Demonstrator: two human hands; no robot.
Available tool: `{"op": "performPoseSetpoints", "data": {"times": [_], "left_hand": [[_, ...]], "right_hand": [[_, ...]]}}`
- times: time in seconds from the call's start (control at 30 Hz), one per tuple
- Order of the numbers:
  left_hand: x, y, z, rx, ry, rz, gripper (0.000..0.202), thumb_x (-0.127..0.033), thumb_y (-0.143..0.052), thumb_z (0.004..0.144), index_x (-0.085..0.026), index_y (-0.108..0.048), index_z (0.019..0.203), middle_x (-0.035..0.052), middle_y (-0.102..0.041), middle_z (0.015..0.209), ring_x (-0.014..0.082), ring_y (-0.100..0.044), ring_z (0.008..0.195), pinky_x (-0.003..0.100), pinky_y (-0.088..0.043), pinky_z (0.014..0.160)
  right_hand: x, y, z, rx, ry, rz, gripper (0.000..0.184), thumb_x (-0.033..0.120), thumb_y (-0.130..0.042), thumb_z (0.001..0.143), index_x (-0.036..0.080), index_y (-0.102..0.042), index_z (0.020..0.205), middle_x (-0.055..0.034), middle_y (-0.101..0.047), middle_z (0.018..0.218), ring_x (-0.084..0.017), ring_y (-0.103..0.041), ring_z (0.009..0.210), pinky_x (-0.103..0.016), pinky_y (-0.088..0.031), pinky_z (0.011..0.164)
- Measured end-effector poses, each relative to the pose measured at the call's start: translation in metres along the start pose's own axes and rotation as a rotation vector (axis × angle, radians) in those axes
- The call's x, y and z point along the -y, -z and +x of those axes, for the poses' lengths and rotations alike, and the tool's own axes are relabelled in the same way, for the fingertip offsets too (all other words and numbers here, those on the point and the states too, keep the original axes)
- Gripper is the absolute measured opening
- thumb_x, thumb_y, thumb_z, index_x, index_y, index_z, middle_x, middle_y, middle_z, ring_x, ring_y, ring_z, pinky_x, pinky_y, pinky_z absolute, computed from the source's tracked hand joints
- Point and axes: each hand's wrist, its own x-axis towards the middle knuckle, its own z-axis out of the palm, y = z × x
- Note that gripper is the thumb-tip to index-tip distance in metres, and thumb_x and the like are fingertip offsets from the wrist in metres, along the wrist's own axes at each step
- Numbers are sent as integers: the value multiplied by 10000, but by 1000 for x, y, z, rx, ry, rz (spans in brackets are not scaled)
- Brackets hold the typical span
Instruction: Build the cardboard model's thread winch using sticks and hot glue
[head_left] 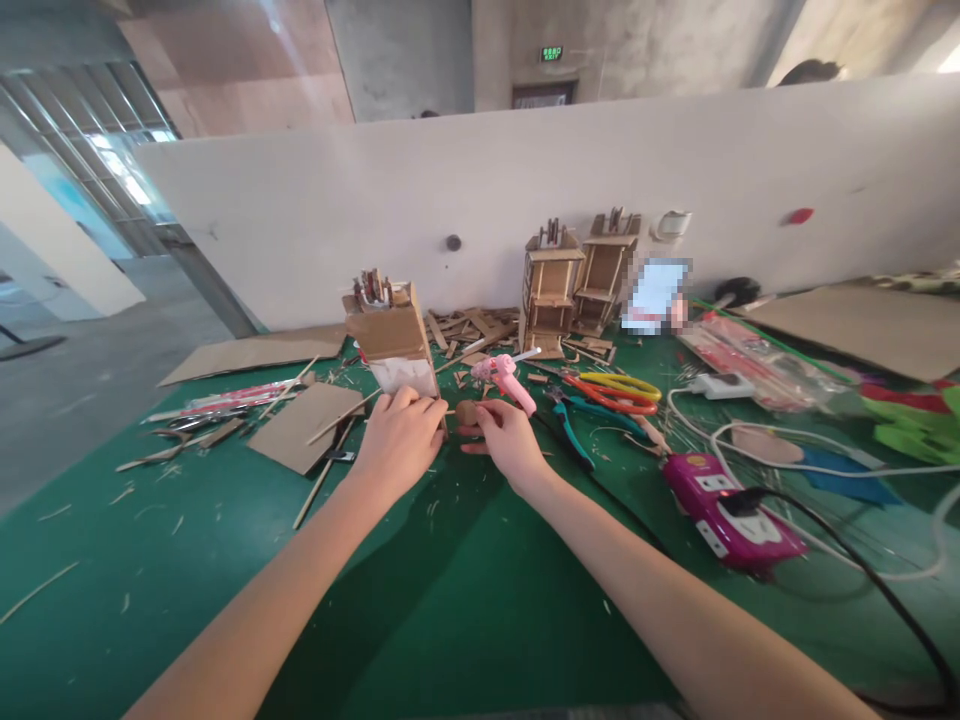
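My left hand grips the base of a small cardboard model that stands upright on the green table. Beside it, my right hand pinches a small round brown cardboard piece between thumb and fingers, held close to the lower right corner of the model. A pink glue gun lies on the table just behind my right hand, nozzle pointing right and away.
Orange-and-yellow scissors, teal pliers and a magenta power strip with cables lie to the right. Two cardboard models and scraps stand by the white wall. Cardboard sheets and sticks lie left.
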Motion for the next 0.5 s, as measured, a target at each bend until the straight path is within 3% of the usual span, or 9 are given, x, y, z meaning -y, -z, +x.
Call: {"op": "performPoseSetpoints", "data": {"times": [0.2, 0.3, 0.4, 0.5], "left_hand": [[12, 3, -8, 8, -34, -120, 261, -169, -513, 828, -261, -622, 1046, 16, -708, 1032, 252, -522, 1108, 427, -352, 853], [18, 2, -9, 15, -50, -150, 308, -152, -509, 812, -276, -608, 1077, 3, -693, 1082, 242, -513, 1140, 427, -356, 875], [20, 3, -10, 3, -69, -151, 363, -130, -501, 802, -283, -584, 1120, -3, -664, 1156, 247, -497, 1163, 435, -367, 889], [12, 9, -14, -47, -83, -145, 364, -157, -503, 820, -259, -561, 1165, 33, -617, 1204, 262, -497, 1136, 427, -399, 892]], "right_hand": [[-3, 1, -3, 11, 91, -183, 205, 191, -546, 773, 187, -569, 976, -42, -614, 918, -163, -651, 713, -225, -540, 374], [1, 7, -10, 77, 127, -293, 238, 169, -551, 750, 200, -597, 981, -5, -596, 791, -150, -617, 637, -199, -478, 346], [8, 17, -19, 208, 292, -631, 231, 125, -524, 770, 187, -625, 968, 1, -608, 727, -129, -586, 605, -231, -497, 482], [16, 28, -31, 327, 496, -928, 229, 93, -509, 798, 191, -640, 958, -30, -666, 862, -146, -618, 759, -282, -505, 696]]}}
